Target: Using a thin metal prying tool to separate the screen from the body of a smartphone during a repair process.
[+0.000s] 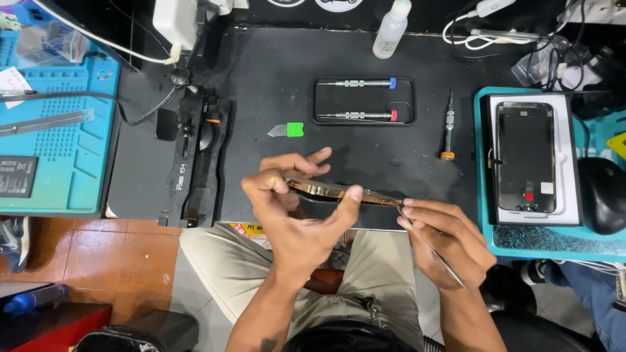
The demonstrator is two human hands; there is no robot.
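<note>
phone frame (339, 191) gripped in left hand (297, 212)

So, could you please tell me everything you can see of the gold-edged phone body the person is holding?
The slim gold-edged phone body is held edge-on above the front edge of the black work mat, tilted slightly down to the right. Its metallic frame looks shiny and copper-gold; its faces are barely visible. The left hand grips its left end, thumb pressed on the near edge. The right hand touches its right end, holding thin metal tweezers there. Its screen side cannot be made out.
</note>
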